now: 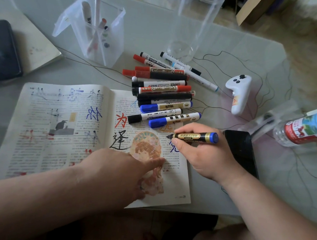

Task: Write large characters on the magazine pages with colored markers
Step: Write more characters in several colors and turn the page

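- Two hands are working over the open magazine, which is lying flat on the pale table near its front edge.
- The left hand is pressing down on the right-hand page, fingers straight and holding nothing — the forefinger is reaching across the printed picture of a girl.
- The right hand is gripping a blue marker, fingers and thumb curled round its black-and-gold barrel; the uncapped tip is pointing left, just above a blue character on that same page.
- A red character and a black character are sitting beside the fold.
- A heap of markers — red, black and blue caps — is overlapping the page's top corner.
- A black phone is lying just beside the right hand, with a white controller and a tipped bottle further right.
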Available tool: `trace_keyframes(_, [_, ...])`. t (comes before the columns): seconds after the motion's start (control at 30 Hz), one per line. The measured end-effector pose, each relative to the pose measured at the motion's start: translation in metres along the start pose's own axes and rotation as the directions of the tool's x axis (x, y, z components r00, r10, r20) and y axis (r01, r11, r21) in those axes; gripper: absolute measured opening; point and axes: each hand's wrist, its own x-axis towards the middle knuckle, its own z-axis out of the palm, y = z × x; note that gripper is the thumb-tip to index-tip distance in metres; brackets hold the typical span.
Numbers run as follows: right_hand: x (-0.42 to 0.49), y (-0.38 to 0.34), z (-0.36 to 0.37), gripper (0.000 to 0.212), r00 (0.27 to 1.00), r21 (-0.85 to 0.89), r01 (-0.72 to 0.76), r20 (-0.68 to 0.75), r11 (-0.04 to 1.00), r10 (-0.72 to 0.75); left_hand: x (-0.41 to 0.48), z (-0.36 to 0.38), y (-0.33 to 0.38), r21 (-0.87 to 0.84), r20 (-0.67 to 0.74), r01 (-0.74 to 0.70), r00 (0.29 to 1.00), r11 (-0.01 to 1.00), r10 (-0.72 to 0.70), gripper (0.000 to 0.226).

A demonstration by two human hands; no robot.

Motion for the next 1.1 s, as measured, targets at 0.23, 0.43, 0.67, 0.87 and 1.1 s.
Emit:
trace_keyframes(0.23, [0.000, -0.003, -0.003, 0.010, 0.999, -0.004, 0.016, 0.043, 1.000, -0.015, -0.001, 0.000, 0.000, 0.007, -0.002, -0.005, 1.000, 1.000, 0.005, 0.074])
trace_keyframes(0.43, [-0.001, -0.006, -0.006, 0.005, 0.993, -0.015, 0.022, 0.117, 1.000, -0.020, 0.000, -0.001, 0.001, 0.015, 0.005, -0.006, 1.000, 1.000, 0.006, 0.076])
trace_keyframes(0.67, [-0.002, -0.013, -0.009, 0.010, 0.986, -0.035, -0.025, 0.163, 0.999, 0.030, -0.002, -0.002, 0.001, 0.004, 0.003, -0.002, 1.000, 1.000, 0.001, 0.076])
trace_keyframes(0.87, [0.006, -0.013, -0.024, 0.012, 0.975, -0.147, -0.147, 0.146, 0.978, 0.168, -0.005, -0.009, 0.001, -0.043, 0.048, 0.020, 0.999, 0.999, -0.018, 0.081])
trace_keyframes(1.1, [0.007, -0.029, -0.032, 0.016, 0.993, 0.274, -0.089, 0.103, 0.958, 0.063, -0.024, -0.041, -0.047, -0.522, -0.004, 0.123, 0.989, 0.844, -0.146, 0.087])
